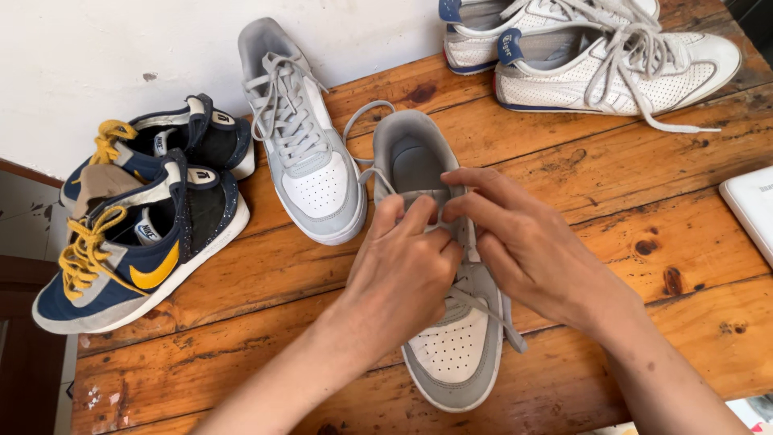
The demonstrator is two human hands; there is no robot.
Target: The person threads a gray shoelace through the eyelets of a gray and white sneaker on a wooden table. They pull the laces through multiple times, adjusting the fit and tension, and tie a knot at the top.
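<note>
Head view: left hand [403, 270] and right hand [515, 242] pinch grey laces [451, 211] on grey-white sneaker [451, 354]; keep both strands evenly taut, shoe flat on wooden table [628, 201].

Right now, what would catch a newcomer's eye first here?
Two hands, left hand and right hand, meet over the laces of a grey-and-white sneaker at the middle of the wooden table. At the left edge sits a navy pair with yellow laces; a white pair lies top right.
</note>
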